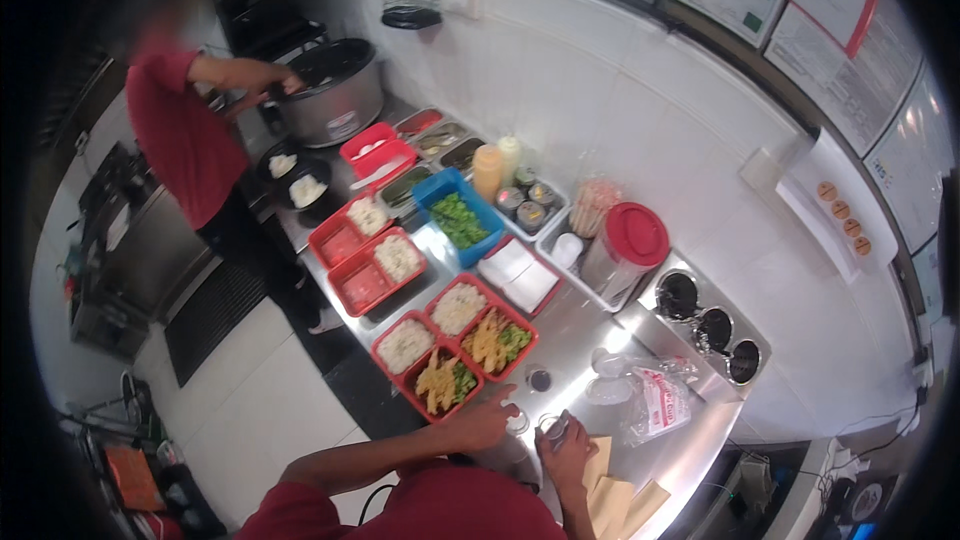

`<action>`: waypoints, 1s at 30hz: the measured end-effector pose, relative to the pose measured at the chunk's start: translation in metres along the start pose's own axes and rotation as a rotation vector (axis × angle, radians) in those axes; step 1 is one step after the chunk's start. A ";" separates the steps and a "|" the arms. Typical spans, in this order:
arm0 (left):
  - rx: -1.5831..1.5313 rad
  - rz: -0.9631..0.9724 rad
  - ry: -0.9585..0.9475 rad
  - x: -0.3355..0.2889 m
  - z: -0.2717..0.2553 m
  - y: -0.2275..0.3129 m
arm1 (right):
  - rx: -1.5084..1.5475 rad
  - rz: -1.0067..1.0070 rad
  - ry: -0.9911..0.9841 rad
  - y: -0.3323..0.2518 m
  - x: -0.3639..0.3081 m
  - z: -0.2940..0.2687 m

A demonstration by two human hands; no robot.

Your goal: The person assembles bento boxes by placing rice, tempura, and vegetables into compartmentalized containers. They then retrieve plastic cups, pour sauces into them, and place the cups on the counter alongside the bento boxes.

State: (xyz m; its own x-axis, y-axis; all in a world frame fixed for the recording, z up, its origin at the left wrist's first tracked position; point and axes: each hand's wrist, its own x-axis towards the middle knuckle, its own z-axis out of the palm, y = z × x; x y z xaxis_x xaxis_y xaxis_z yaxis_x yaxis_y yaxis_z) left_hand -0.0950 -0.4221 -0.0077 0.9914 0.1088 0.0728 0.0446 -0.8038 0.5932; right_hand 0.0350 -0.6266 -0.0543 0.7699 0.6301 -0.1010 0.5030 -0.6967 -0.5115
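Small cup (pixel 552 427): in right hand (pixel 570 452) — pinched between thumb and fingers
Left hand (pixel 484 420): fingers parted — near, left of that cup

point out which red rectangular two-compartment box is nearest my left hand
The red box lowest in the picture: its rim is beside your left hand; the other red boxes sit farther.
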 end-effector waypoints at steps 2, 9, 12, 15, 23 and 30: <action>-0.312 -0.053 0.175 0.026 -0.020 -0.020 | 0.012 0.082 0.033 0.001 -0.009 -0.007; -0.294 -0.294 0.986 0.213 -0.137 -0.225 | -0.137 0.190 0.444 0.022 -0.056 -0.030; 0.006 -0.433 1.058 0.273 -0.156 -0.290 | 0.035 0.496 0.384 0.029 -0.094 -0.032; 0.061 -0.510 1.105 0.299 -0.164 -0.319 | -0.035 0.617 0.387 0.032 -0.156 -0.038; -0.078 -0.606 1.024 0.312 -0.185 -0.353 | 0.421 0.782 0.624 0.046 -0.242 -0.038; 0.093 -0.312 1.137 0.237 -0.306 -0.207 | 0.628 0.808 0.571 0.026 -0.196 -0.063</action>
State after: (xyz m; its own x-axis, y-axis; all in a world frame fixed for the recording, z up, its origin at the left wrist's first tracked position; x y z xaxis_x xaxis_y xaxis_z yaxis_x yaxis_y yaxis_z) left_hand 0.0927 -0.0508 0.1320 0.2591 0.7279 0.6349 0.3204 -0.6849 0.6545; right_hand -0.0782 -0.7899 0.0065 0.9216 -0.2752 -0.2736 -0.3728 -0.4317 -0.8214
